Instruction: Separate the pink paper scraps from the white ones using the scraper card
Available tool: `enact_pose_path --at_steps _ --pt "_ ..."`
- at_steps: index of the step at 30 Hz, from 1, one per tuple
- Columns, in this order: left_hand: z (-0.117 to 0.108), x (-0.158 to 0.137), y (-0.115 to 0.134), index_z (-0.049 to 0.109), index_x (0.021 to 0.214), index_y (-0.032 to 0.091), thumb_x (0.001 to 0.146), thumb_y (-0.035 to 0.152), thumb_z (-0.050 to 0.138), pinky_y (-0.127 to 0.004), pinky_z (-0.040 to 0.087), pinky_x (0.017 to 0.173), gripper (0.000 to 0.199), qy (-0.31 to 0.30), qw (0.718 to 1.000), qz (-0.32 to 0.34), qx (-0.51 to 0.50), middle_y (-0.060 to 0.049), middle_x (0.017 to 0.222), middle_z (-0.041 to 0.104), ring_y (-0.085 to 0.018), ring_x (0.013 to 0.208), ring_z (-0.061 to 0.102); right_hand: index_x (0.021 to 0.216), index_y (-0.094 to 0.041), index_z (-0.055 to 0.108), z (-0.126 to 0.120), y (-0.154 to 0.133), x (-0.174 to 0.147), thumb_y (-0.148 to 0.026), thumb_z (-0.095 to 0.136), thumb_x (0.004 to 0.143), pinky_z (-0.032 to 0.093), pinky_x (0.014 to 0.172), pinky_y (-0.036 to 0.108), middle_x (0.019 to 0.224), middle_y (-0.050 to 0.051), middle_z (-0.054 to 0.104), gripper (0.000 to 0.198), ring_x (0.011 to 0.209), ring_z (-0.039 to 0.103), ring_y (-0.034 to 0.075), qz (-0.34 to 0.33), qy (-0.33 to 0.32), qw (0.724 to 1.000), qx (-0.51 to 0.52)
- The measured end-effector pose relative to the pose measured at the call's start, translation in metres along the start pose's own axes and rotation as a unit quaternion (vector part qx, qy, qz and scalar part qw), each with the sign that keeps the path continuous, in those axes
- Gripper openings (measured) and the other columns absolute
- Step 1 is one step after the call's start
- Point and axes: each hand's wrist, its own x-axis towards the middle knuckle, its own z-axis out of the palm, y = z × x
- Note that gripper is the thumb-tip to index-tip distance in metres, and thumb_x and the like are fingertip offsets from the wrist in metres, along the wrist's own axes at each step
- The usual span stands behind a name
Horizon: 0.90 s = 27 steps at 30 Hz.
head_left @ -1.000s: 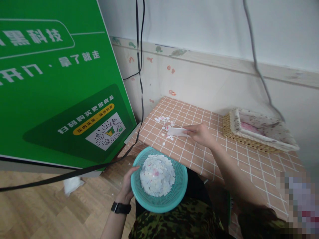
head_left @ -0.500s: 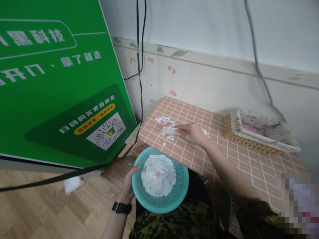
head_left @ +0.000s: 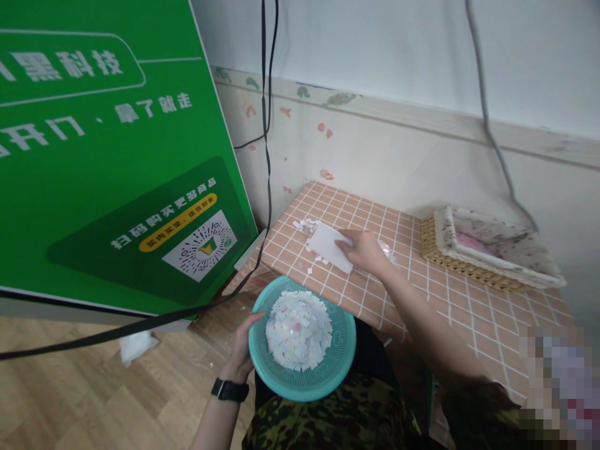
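My left hand (head_left: 244,344) grips the rim of a teal plastic basket (head_left: 340,369), thumb over the edge and the other fingers hidden beneath. A heap of small white paper pieces (head_left: 300,344) lies inside it, with a pinkish spot near the top. My right hand (head_left: 367,251) pinches a flat white card (head_left: 328,245) over the tiled-pattern tabletop (head_left: 356,294). Around the card's left and lower edges lie loose paper scraps (head_left: 300,225), partly covered by it. A clear, shiny piece of plastic (head_left: 388,251) shows just behind my right hand.
A wicker basket with a cloth lining (head_left: 497,250) stands at the table's right, against the wall. To the left rises a green panel with white lettering (head_left: 117,187). A black cable (head_left: 187,317) hangs across the left side. Something white (head_left: 137,345) lies on the wooden floor.
My right hand has tilted the card from nearly edge-on to flatter, so its broad face now shows over the scraps. My left hand and the teal basket stay in place.
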Motion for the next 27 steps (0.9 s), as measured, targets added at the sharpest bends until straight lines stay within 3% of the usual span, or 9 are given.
enact_pose_path --at_steps 5,11,16,27 --pt "0.001 0.000 0.000 0.071 0.084 0.009 0.072 0.023 0.065 -0.039 0.055 0.071 0.019 0.000 1.000 0.005 0.006 -0.011 0.077 0.076 -0.025 0.068 0.069 0.096 -0.016 0.065 -0.001 -0.008 0.001 -0.026 0.046 0.087 0.040 0.067 0.026 0.088 0.009 0.071 0.024 0.077 0.064 0.020 0.013 0.000 1.000 -0.016" --pt "0.001 0.001 0.000 0.072 0.081 0.009 0.074 0.023 0.063 -0.035 0.055 0.067 0.017 -0.008 1.000 -0.006 0.004 -0.010 0.073 0.075 -0.023 0.063 0.069 0.096 -0.017 0.065 -0.001 -0.012 0.000 -0.026 0.045 0.088 0.038 0.067 0.027 0.085 0.008 0.071 0.024 0.077 0.064 0.020 0.010 -0.004 1.000 -0.021" --pt "0.002 0.000 0.000 0.072 0.082 0.010 0.074 0.023 0.063 -0.036 0.055 0.069 0.017 -0.012 1.000 -0.005 0.000 -0.010 0.075 0.076 -0.024 0.067 0.069 0.104 -0.019 0.065 -0.005 -0.011 -0.004 -0.026 0.045 0.088 0.040 0.068 0.026 0.096 0.007 0.070 0.026 0.082 0.064 0.020 0.005 0.019 1.000 0.010" --pt "0.005 -0.003 0.001 0.072 0.084 0.009 0.075 0.023 0.063 -0.037 0.055 0.071 0.019 -0.010 1.000 -0.011 0.006 -0.010 0.076 0.076 -0.024 0.068 0.070 0.095 -0.018 0.067 -0.007 -0.017 -0.002 -0.023 0.047 0.086 0.040 0.067 0.027 0.086 0.006 0.071 0.023 0.074 0.063 0.018 -0.013 -0.012 1.000 0.023"
